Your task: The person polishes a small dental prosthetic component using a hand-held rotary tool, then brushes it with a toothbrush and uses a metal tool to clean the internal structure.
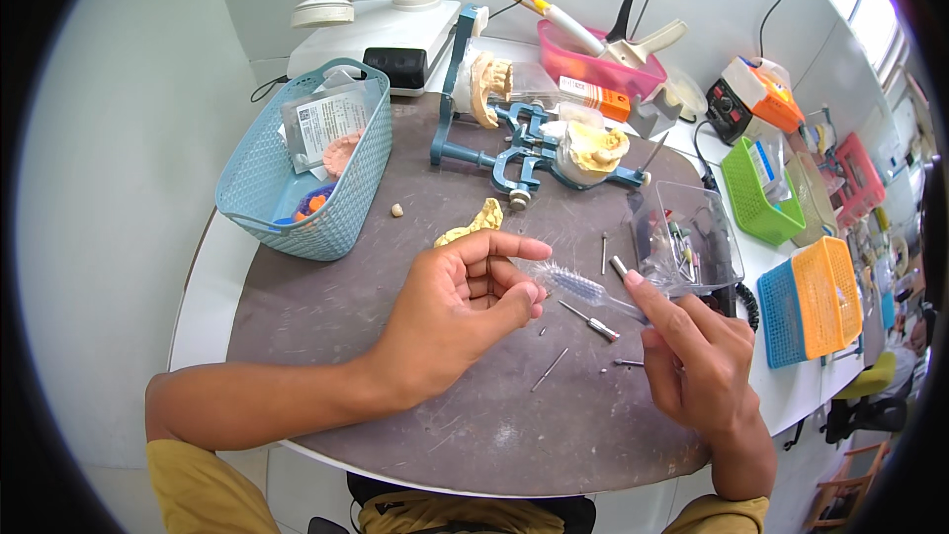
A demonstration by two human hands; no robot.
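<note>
My right hand [702, 356] grips the handle of a clear brush [578, 285] with pale bristles, its index finger stretched along it. The bristle end reaches to the fingertips of my left hand [460, 302]. That hand is curled, thumb and fingers close together; what it pinches, if anything, is hidden by the fingers and the bristles. Just behind the left hand lies a yellow plaster dental model piece [474, 222]. Beneath the brush, a metal rotary tool with a red band [590, 321] and a thin metal pin [550, 369] rest on the brown tabletop [395, 445].
A blue articulator [514, 153] with plaster jaw models stands at the back. To the left are a blue basket [316, 208] and a small tooth-coloured piece [397, 210]. A clear box [692, 227] of burs sits right, with green [761, 193] and orange baskets [828, 297] beyond.
</note>
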